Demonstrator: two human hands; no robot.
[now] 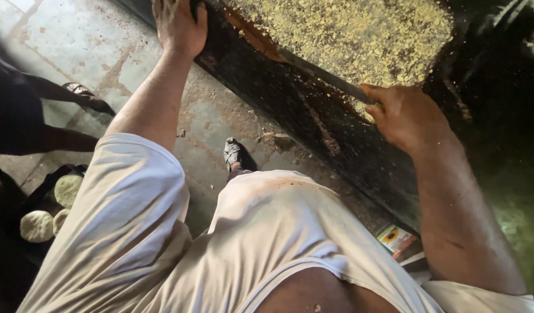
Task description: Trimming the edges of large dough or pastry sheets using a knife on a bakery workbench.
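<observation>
Left arm stretched out nearly straight, the left hand (178,26) planted on the near edge of the dark table (313,124), fingers curled over the rim and thumb spread to the side, gripping nothing but the edge itself. Over on the other side, the right arm comes in bent at the elbow, forearm angled up toward the table, and the right hand (403,116) is wrapped tight in a fist around the handle end of a long flat metal blade (316,72). That blade runs up and to the left from the fist, lying low across the table top with its far end reaching the near edge of a broad heap of yellow crumbly grains (360,35), which covers the upper part of the table between the 2 hands. Some grains cling just beside the right fist. Below, the person's white shirt (267,232) fills the lower view, and 1 sandalled foot (232,152) stands on the stained concrete floor (81,52). At far left, 3 pale round dough discs (67,188) sit in a dark holder, and another person's sandalled foot (84,95) shows above them.
</observation>
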